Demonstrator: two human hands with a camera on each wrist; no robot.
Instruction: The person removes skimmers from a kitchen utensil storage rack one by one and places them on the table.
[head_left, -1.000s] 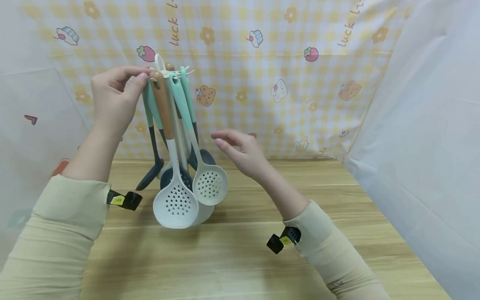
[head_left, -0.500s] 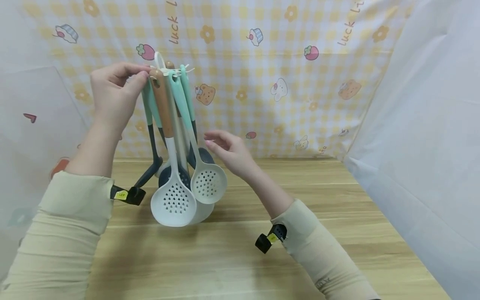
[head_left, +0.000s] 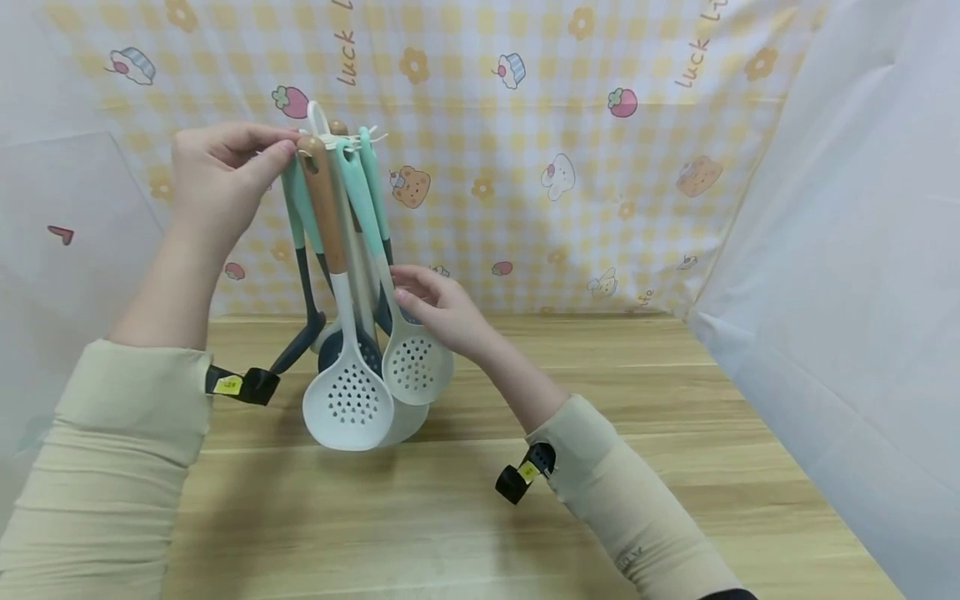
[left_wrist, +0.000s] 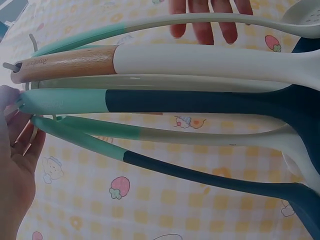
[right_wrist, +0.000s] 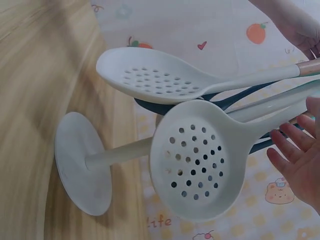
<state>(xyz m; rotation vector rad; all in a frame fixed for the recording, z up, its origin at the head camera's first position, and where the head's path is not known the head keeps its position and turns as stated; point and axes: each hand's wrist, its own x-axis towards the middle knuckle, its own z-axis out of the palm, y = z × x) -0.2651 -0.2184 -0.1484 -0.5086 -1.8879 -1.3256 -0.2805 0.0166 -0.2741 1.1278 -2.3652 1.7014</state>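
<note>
A white utensil stand (right_wrist: 82,165) with a round base and upright pole bears several hanging kitchen utensils. My left hand (head_left: 217,171) pinches the stand's top, by the hooks, its thumb beside the end of a mint handle (left_wrist: 65,101) with a navy stem. At the front right hangs a pale skimmer (head_left: 420,367) with a mint handle. My right hand (head_left: 435,308) reaches its stem, fingers passing behind and thumb in front; the right wrist view shows those fingers extended. Beside it hangs a white skimmer (head_left: 348,408) with a wooden handle.
Navy utensils, including a ladle-like one (head_left: 300,343), hang at the stand's left and back. The stand is on a wood-grain table (head_left: 570,517). Behind is a yellow checked cloth (head_left: 510,142), with a white sheet (head_left: 832,275) on the right.
My right hand has moved left from beside the stand to the stem of the mint-handled skimmer. My left hand stays at the stand's top.
</note>
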